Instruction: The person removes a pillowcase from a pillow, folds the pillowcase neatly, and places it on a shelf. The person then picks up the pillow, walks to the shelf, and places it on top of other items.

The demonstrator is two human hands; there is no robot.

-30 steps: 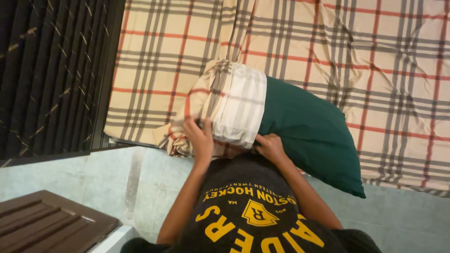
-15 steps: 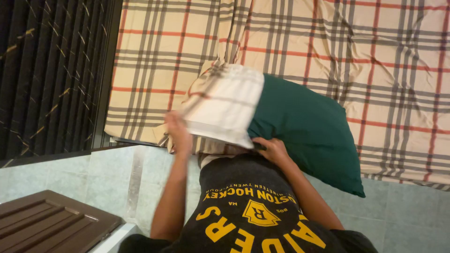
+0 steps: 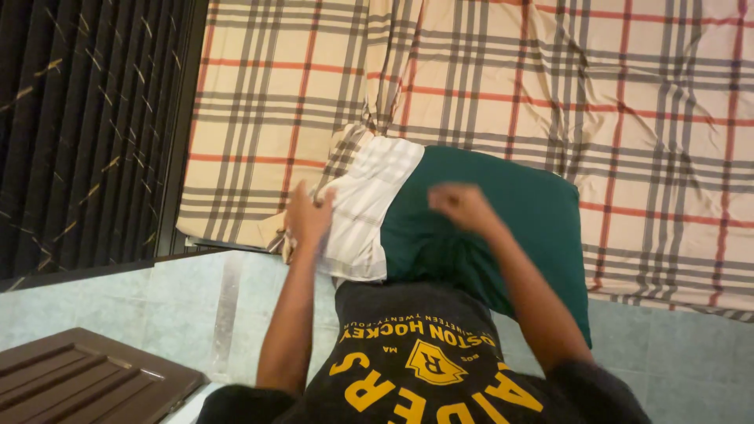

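A green pillow [image 3: 503, 228] lies at the near edge of a bed with a plaid sheet [image 3: 550, 86]; the sheet is cream with grey and red lines. A plaid case [image 3: 365, 200] covers only the left end of the pillow; the rest of the pillow is bare and green; the case shows its pale inside where it is turned back.

The left hand [image 3: 306, 216] is on the left edge of the case; its fingers are bent over the cloth and seem to pinch it, but the picture is too blurry to be sure how tight. The right hand [image 3: 463, 206] is curled into a loose fist and sits on top of the green pillow, just right of where the case ends; you cannot tell if it grips any cloth.

Both arms reach out from a black shirt [image 3: 424, 369] with yellow letters at the bottom of the view.

The floor [image 3: 141, 298] below the bed is pale green tile; a dark slatted wall [image 3: 86, 126] stands at the left; a brown wooden board [image 3: 78, 385] with grooves sits in the bottom left corner, well apart from the hands.
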